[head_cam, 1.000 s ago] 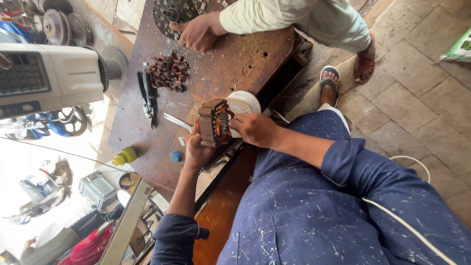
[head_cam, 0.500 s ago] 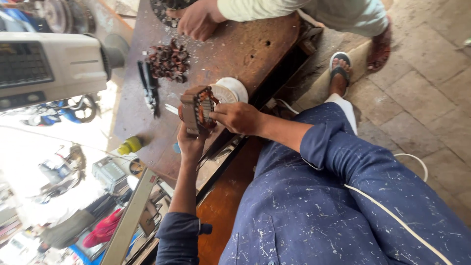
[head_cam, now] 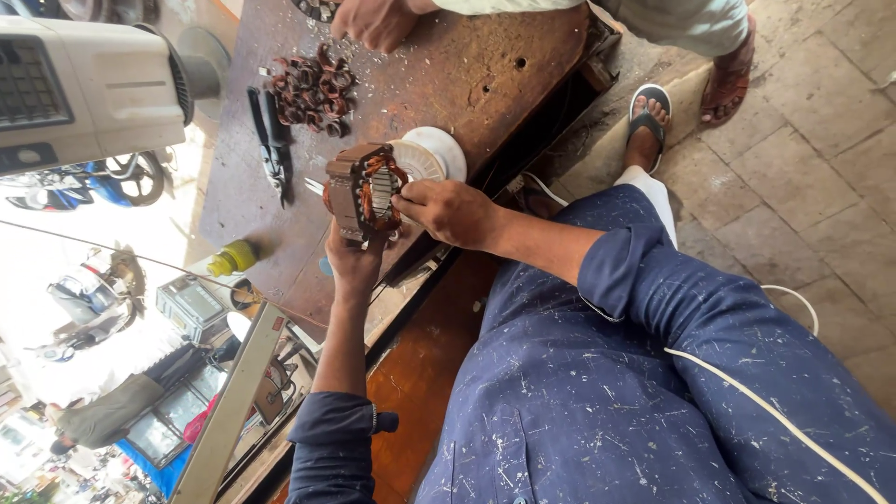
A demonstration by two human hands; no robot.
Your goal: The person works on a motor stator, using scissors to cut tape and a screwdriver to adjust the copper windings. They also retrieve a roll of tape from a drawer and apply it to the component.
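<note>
While the left hand [head_cam: 353,259] grips the motor stator [head_cam: 359,194] from underneath, holding it just above the brown workbench [head_cam: 467,84], the right hand [head_cam: 448,211] pinches at its copper windings [head_cam: 378,191]; a white round cover [head_cam: 429,156] lies just behind; pliers [head_cam: 271,149] and a heap of scrap coils [head_cam: 313,89] rest farther off; another person's hand [head_cam: 373,21] presses the bench's far end.

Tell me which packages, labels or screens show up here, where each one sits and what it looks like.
No clear packages, labels or screens show.
Nearest likeness: white fan housing, top left beside the workbench, boxy, with a dark grille.
Yellow-green bottle, bench's left edge, small, lying down.
Grey box with glass front, below the bench, left.
</note>
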